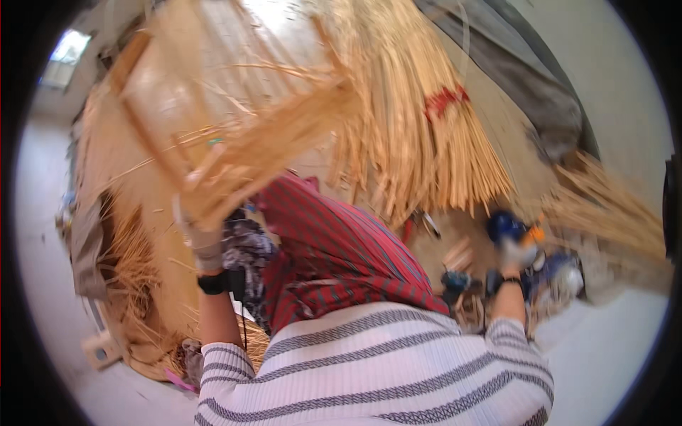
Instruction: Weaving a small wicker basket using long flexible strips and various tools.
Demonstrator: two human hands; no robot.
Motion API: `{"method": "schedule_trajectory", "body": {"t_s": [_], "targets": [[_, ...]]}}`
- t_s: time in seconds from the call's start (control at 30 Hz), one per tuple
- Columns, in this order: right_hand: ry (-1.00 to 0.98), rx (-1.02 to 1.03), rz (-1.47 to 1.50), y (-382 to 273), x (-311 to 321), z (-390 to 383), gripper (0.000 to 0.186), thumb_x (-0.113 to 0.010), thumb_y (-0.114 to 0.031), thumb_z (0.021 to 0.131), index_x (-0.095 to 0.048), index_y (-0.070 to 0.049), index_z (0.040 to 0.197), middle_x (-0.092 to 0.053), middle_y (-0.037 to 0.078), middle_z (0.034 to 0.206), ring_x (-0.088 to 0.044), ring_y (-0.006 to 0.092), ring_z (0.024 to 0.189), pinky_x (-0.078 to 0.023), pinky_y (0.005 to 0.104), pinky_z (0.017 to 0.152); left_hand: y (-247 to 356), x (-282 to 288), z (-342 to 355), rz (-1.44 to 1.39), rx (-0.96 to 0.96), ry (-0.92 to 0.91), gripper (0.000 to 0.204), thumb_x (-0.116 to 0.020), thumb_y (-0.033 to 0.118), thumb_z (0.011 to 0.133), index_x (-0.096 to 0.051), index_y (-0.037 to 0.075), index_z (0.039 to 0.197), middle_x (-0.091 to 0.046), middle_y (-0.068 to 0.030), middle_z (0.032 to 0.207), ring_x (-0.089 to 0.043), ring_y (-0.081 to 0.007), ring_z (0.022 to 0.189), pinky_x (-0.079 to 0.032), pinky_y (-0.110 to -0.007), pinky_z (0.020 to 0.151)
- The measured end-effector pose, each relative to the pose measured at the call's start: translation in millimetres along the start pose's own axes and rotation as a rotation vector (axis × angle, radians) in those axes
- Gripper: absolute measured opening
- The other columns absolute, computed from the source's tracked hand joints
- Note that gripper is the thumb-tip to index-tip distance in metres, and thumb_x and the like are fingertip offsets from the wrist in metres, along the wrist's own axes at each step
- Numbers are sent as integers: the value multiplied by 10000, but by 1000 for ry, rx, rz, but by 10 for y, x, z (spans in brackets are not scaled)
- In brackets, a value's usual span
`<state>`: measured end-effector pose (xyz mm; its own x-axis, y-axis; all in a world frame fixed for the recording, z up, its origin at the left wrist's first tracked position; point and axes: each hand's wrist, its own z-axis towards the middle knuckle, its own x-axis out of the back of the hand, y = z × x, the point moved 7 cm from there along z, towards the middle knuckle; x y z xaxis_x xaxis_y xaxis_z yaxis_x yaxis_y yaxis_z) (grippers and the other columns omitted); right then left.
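My left hand (206, 245), in a pale glove, grips the near left corner of a wooden frame (277, 142). Thin legs stick up from the frame, like a small stool turned over; motion blurs it. It hangs tilted over my lap, which a red striped cloth (334, 248) covers. Off to the right, my gloved right hand (517, 255) is at a dark blue rounded thing (503, 226) with an orange part (534, 233). Blur hides the fingers there, so I cannot tell whether they hold it.
Long straw-like strips (398, 106) lie fanned out ahead, one bunch tied with a red band (446, 103). More strips lie in piles at the left (131, 263) and right (604, 202). Small tools (426, 224) are on the floor beyond my lap. A grey cloth (518, 78) lies at the far right.
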<state>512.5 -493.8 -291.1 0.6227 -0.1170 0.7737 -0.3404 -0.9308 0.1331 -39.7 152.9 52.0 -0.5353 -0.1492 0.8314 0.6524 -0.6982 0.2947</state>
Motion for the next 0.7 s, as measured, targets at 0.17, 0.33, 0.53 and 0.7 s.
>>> {"method": "schedule_trajectory", "body": {"t_s": [0.17, 0.33, 0.53, 0.7], "targets": [[375, 95, -209, -436, 845, -1265, 812, -830, -403, 733, -509, -73, 1402, -609, 166, 1351, -615, 358, 1218, -500, 461, 1019, 82, 16, 46, -711, 126, 116, 197, -612, 149, 948, -618, 26, 1102, -648, -90, 1130, -604, -266, 1119, -465, -453, 1032], [672, 963, -191, -1812, 1335, -3366, 832, -812, -392, 741, -483, -72, 1435, -559, 181, 1365, -526, 354, 1276, -392, 438, 1118, 304, 232, 15, -544, -22, 158, 255, -712, -49, 837, -612, 25, 1059, -631, -90, 1069, -609, -208, 968, -498, -329, 887], [689, 2130, 206, -2810, 1266, -6055, 837, -812, -276, 725, -483, -141, 1483, -480, 165, 1457, -442, 358, 1371, -307, 498, 1180, 304, 440, -151, -435, 38, 228, 331, -624, -132, 762, -628, 33, 1049, -650, -121, 1067, -632, -292, 964, -499, -342, 852], [672, 2428, 98, -3213, 965, -6849, 654, -718, -284, 790, -530, -204, 1411, -597, 84, 1303, -547, 310, 1247, -274, 567, 1173, 307, 911, -301, -279, 35, 334, 383, -615, -149, 713, -628, 50, 1039, -655, -121, 1053, -634, -331, 1035, -505, -391, 894]]}}
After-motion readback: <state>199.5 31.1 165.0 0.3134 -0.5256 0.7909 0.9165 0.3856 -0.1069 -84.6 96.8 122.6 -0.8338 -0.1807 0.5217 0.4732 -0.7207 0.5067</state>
